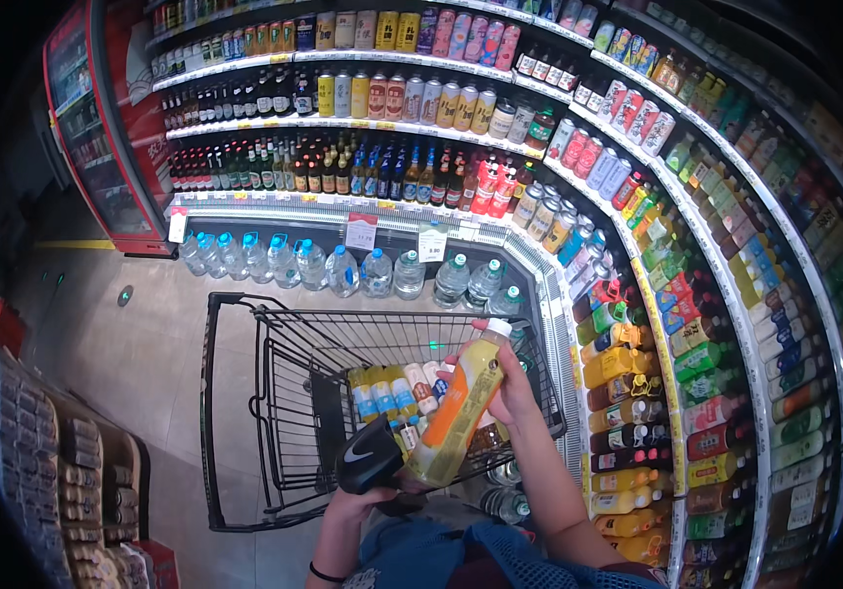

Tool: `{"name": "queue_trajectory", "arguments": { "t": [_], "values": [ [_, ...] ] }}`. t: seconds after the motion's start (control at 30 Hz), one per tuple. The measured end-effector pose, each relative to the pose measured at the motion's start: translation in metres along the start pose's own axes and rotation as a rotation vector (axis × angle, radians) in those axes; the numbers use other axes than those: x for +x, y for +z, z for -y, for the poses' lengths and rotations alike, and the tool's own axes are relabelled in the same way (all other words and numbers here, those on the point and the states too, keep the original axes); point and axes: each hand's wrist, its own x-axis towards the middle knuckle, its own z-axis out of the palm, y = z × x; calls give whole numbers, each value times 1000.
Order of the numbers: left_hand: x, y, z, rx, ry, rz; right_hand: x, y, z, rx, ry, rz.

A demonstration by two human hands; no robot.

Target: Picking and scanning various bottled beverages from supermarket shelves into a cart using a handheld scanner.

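Observation:
My right hand (515, 390) grips a large plastic bottle of yellow drink (462, 408) near its white cap. The bottle tilts, cap up and to the right, with its orange and yellow label towards me. In my left hand (366, 499) is a black handheld barcode scanner (370, 456), its head close beside the bottle's lower end. The handle is mostly hidden. Both are above a black wire shopping cart (285, 412). Bottles with blue-and-yellow labels (384, 394) and others with white-and-brown labels (419, 383) lie in the cart, partly covered by the scanner and bottle.
Large water jugs (311, 265) line the floor behind the cart. Drink shelves (421, 125) curve round the back and right, close to the cart. A red-framed glass-door fridge (90, 132) stands at the far left. Packed goods (75, 471) fill a display at lower left.

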Motion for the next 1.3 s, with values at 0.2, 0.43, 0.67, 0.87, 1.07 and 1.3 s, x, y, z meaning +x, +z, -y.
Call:
{"name": "queue_trajectory", "arguments": {
  "t": [0.2,0.43,0.67,0.87,1.07,1.3],
  "values": [
    [7,12,-11,4,19,13,-3,-4,1,-209,3,-245],
    [23,58,-23,487,178,24,-2,-19,15,-266,-36,-227],
    [34,81,-14,840,63,242,-2,-18,13,-75,-121,-239],
    [39,121,-5,1008,180,467,2,-60,11,45,129,-225],
    [24,109,-26,980,140,368,0,-83,6,286,179,9],
    [31,121,-50,1173,160,5,-14,-67,-5,144,408,35]
  ]
}}
